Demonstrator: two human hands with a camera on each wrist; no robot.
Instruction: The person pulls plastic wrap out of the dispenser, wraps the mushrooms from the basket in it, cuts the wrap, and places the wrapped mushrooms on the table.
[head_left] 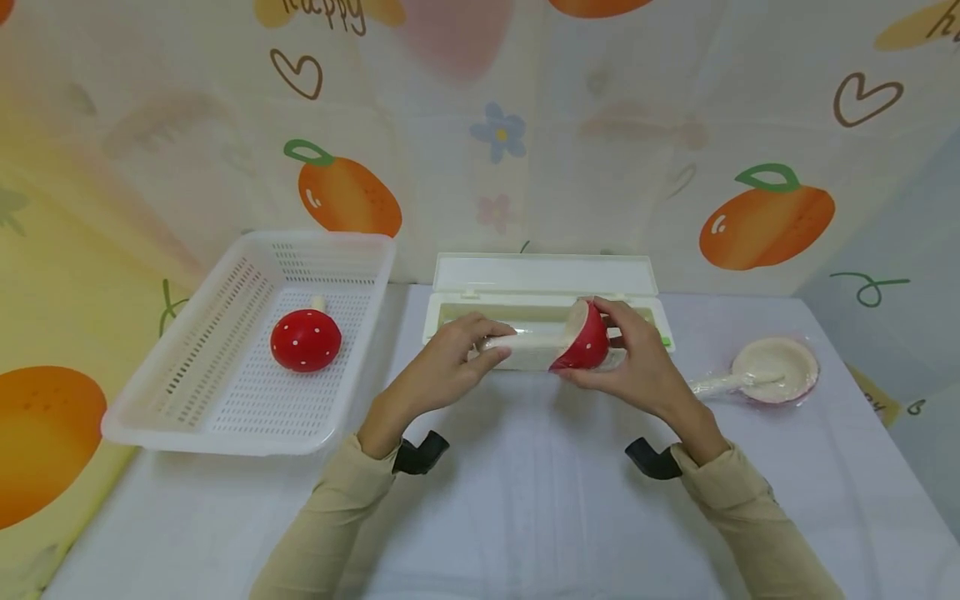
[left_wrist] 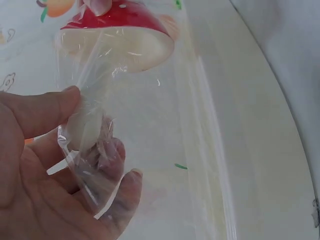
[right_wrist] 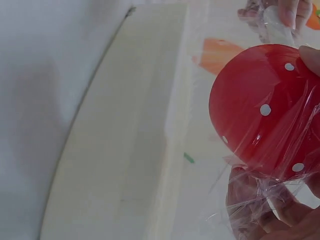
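A mushroom-shaped spoon [head_left: 592,340] has a red bowl with white dots, a cream inside and a short white handle. Clear plastic wrap [left_wrist: 95,165] covers it and hangs loose past the handle end. My right hand [head_left: 637,354] grips the bowl, thumb below and fingers over the top. With thumb and fingers, my left hand [head_left: 450,358] pinches the wrapped handle. The spoon lies sideways between both hands, in front of a long white box [head_left: 543,275] with its lid raised. In the right wrist view the dotted back of the bowl faces the camera.
A white perforated basket [head_left: 225,446] stands at left, with another red dotted spoon [head_left: 305,340] lying bowl-down in it. At right, a plastic-wrapped spoon [head_left: 776,367] rests on the white tablecloth, cream inside up. A patterned curtain [head_left: 600,167] hangs behind the table.
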